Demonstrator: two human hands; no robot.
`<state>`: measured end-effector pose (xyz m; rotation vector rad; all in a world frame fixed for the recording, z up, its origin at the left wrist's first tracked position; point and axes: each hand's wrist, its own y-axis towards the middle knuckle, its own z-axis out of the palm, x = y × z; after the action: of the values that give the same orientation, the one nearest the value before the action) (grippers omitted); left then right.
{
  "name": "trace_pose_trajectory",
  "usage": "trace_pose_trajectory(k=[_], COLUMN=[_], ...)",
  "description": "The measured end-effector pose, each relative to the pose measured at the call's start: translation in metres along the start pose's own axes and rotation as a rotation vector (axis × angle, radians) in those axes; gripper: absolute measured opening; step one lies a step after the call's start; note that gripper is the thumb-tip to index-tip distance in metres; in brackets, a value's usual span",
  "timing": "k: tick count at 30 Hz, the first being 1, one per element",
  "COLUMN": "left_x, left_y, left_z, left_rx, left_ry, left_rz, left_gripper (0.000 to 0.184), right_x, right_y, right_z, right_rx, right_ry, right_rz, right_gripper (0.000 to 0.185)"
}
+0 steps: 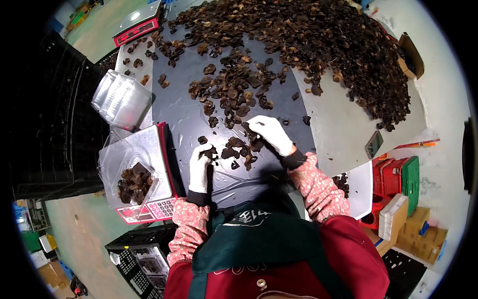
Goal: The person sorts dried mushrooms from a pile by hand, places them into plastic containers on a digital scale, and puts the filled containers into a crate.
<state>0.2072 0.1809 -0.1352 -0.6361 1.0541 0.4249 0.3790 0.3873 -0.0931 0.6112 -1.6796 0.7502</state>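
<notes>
My left hand (199,168), in a white glove, is closed on a dark wood ear mushroom (211,153) near the front of the table. Also gloved in white, my right hand (272,133) pinches another wood ear mushroom (248,130) between its fingertips. A few loose wood ear mushrooms (233,151) lie between the two hands. Beyond them a larger scatter of pieces (231,87) leads toward the big heap (328,37). On the red scale (159,144) to the left rests an open clear plastic box (107,167) with wood ear mushrooms (135,185) inside.
Stacked clear plastic boxes (122,99) stand behind the scale. A second red scale (138,25) sits at the far left. A phone-like dark object (374,144) lies on the right side of the table. A black crate (142,259) and red and green crates (396,177) flank me.
</notes>
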Motion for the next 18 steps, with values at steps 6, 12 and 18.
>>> trace_pose_trajectory(k=[6, 12, 18], left_x=[0.012, 0.018, 0.019], left_y=[0.007, 0.011, -0.006], left_z=[0.011, 0.005, 0.029], left_rx=[-0.035, 0.083, 0.122], left_ry=[0.172, 0.89, 1.307], left_rz=[-0.059, 0.517, 0.519], left_gripper=[0.009, 0.035, 0.036], right_x=[-0.01, -0.007, -0.017], right_y=[-0.049, -0.118, -0.238], right_z=[-0.015, -0.045, -0.107], right_rx=[-0.065, -0.136, -0.101], right_ry=[0.389, 0.283, -1.252], right_rz=[0.083, 0.156, 0.352], right_gripper=[0.021, 0.021, 0.022])
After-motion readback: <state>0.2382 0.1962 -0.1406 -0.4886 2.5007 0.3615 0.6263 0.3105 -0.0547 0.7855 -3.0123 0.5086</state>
